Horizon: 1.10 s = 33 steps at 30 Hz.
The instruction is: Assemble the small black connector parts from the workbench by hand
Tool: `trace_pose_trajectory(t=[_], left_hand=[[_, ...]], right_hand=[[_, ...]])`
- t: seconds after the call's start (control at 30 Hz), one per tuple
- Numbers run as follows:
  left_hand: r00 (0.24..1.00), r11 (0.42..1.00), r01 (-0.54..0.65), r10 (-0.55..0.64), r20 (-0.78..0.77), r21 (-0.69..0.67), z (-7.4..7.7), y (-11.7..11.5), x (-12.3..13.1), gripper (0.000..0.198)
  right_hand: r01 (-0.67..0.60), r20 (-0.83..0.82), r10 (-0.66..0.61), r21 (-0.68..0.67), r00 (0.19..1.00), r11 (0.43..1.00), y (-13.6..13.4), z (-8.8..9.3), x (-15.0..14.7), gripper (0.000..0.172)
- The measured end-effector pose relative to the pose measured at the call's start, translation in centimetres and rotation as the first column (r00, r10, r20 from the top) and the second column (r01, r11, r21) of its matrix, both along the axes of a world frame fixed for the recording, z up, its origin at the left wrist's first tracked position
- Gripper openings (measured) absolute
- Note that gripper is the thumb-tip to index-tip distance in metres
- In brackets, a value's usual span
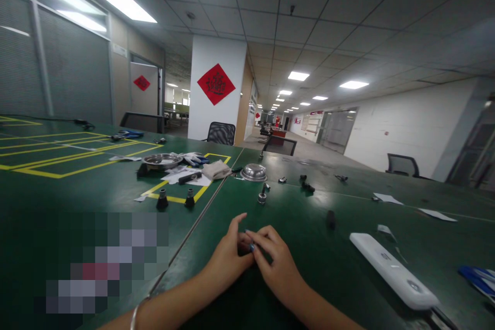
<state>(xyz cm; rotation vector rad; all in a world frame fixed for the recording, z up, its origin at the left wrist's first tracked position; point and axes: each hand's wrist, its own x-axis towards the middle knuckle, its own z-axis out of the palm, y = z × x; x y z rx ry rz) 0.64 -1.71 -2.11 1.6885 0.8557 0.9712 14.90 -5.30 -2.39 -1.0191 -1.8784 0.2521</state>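
Over the green table [309, 289], my left hand [228, 250] and my right hand [276, 260] meet in the middle. The left index finger points up while its other fingers curl inward. My right fingers are pinched together against the left fingers. Small blue spots show at the right fingertips; whether these are nails or a tiny part I cannot tell. Anything held between the hands is hidden. Just beyond them stands a small metal fitting with a stem [262, 196]. Behind it lies a shiny round metal dish [254, 171], seemingly upside down.
Two dark cone-shaped pieces [162, 199] stand left of the seam. Farther back are a metal tray [161, 160], a beige cloth [216, 169] and gloves [193, 159]. Black parts [308, 186] and a black cylinder [330, 219] lie right. A long white device [392, 268] lies near right.
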Motion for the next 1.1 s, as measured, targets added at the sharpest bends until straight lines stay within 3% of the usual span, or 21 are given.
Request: trace_pose_trajectory(t=[0.27, 0.5, 0.67, 0.87, 1.1], left_hand=[[0.989, 0.997, -0.001, 0.012, 0.145, -0.076, -0.5, 0.0, 0.3, 0.093], [0.993, 0.996, -0.011, 0.021, 0.113, -0.084, 0.2, -0.2, 0.2, 0.087], [0.991, 0.996, -0.001, 0.014, 0.132, -0.092, -0.1, -0.1, 0.3, 0.084], [0.993, 0.998, 0.004, 0.004, 0.117, -0.070, 0.1, -0.2, 0.2, 0.083], [0.989, 0.994, 0.004, 0.012, 0.145, -0.109, 0.5, -0.5, 0.3, 0.084]], right_hand=[[0.014, -0.015, -0.014, 0.017, 1.000, 1.000, -0.1, 0.2, 0.0, 0.040], [0.043, -0.008, -0.043, 0.032, 0.999, 0.999, 0.1, -0.2, 0.1, 0.036], [0.012, -0.001, -0.012, 0.054, 1.000, 0.998, 0.0, -0.1, 0.1, 0.041], [0.065, 0.009, -0.065, 0.023, 0.998, 0.998, 0.1, -0.3, 0.1, 0.032], [0.011, 0.033, -0.014, 0.077, 0.999, 0.997, -0.2, 0.3, 0.1, 0.046]])
